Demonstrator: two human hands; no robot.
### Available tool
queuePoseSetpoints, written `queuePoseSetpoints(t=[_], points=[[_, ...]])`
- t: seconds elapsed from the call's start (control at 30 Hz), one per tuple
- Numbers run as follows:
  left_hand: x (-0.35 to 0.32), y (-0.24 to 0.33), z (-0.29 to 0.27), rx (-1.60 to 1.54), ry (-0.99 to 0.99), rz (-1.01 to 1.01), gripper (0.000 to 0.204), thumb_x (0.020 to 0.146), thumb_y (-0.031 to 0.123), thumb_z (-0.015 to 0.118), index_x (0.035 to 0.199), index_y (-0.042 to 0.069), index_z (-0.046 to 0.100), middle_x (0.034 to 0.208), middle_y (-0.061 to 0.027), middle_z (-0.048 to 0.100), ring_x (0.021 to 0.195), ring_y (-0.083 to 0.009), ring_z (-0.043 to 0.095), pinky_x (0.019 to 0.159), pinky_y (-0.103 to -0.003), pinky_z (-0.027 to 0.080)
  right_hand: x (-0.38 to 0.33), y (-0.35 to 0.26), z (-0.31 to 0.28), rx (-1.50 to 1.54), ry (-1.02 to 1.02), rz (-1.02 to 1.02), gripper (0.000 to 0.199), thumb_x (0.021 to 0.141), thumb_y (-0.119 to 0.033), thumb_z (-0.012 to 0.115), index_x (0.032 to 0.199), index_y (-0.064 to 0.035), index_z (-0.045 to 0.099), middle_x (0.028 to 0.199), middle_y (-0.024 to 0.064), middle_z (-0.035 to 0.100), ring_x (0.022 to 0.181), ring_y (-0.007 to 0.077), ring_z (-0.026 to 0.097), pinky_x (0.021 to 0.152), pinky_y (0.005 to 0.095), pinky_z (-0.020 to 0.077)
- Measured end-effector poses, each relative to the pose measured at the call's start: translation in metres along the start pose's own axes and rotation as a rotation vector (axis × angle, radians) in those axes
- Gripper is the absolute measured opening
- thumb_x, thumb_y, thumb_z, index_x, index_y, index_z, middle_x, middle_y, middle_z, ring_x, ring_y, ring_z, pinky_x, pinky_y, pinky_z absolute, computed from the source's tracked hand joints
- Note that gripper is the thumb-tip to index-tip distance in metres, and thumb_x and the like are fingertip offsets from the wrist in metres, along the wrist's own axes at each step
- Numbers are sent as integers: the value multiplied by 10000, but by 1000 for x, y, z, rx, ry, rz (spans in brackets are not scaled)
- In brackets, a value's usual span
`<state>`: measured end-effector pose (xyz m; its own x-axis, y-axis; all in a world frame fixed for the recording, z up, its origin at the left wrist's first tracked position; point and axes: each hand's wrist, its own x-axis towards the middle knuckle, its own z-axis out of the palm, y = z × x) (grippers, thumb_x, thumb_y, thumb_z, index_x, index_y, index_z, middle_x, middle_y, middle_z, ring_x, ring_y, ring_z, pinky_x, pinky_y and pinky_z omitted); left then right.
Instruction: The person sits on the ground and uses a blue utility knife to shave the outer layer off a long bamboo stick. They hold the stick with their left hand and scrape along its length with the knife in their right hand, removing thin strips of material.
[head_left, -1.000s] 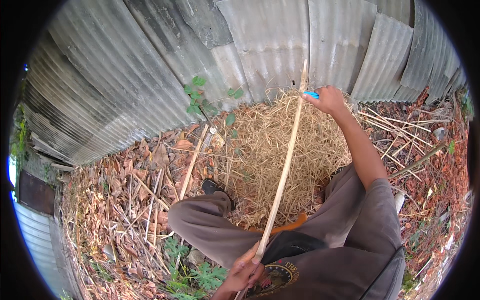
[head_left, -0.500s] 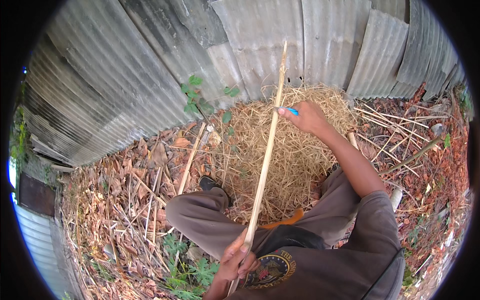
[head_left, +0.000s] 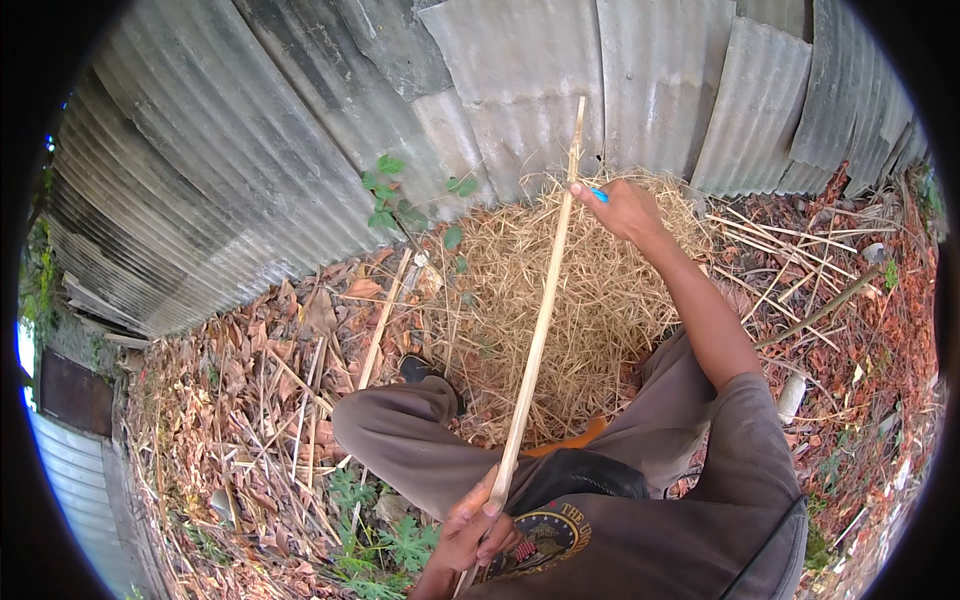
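Note:
A long, pale bamboo strip (head_left: 541, 325) slants up from my lap toward the metal wall, its far end thin and frayed with curled shavings. Near its lower end, by my belly, my left hand (head_left: 468, 532) is wrapped round it. Toward the far end my right hand (head_left: 628, 212) grips a small knife with a blue handle (head_left: 599, 195); the thumb lies against the strip and the blade is mostly hidden there. Beneath the strip lies a heap of straw-coloured shavings (head_left: 600, 310), between my bent legs.
A corrugated metal wall (head_left: 540, 60) stands close ahead. Cut thin sticks (head_left: 790, 250) lie at the right, near a whitish cylinder (head_left: 791, 398). Dry leaves (head_left: 270, 350) and a leaning pale stick (head_left: 384, 320) are at the left. An orange object (head_left: 578, 437) shows near my lap.
My right hand has slid farther out along the strip with the knife, toward its thin end. The strip's far end has swung slightly right and lower. My left hand keeps its hold.

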<state>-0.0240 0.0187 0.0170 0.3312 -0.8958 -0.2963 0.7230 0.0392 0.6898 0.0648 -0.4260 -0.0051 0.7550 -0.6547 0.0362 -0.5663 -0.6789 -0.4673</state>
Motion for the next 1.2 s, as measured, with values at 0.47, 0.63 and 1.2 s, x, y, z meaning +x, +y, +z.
queuePoseSetpoints(t=[0.47, 0.63, 1.2], points=[[-10, -8, -5, 141, 40, -47, 504, 1028, 195, 343, 1483, 56, 176, 495, 21, 345, 385, -61, 313, 411, -205, 296, 25, 45, 13, -113, 151, -132, 864, 775, -846, 327, 596, -63, 645, 567, 130, 598, 596, 295, 632, 540, 439, 477], [-7, 0, 0, 276, 65, -99, 526, 1018, 219, 381, 1479, 52, 189, 488, 9, 362, 379, -79, 323, 409, -211, 291, 50, 71, 7, -247, 278, -243, 822, 757, -842, 369, 664, -98, 705, 523, 102, 580, 552, 263, 629, 497, 408, 478], [18, 10, -57, 838, 395, 102, 496, 1006, 116, 400, 1472, 42, 246, 545, -5, 449, 421, -62, 416, 404, -200, 361, 63, 43, 26, 834, 13, 152, 616, 771, -677, 622, 740, -62, 629, 559, -12, 471, 550, 121, 500, 571, 284, 418]])
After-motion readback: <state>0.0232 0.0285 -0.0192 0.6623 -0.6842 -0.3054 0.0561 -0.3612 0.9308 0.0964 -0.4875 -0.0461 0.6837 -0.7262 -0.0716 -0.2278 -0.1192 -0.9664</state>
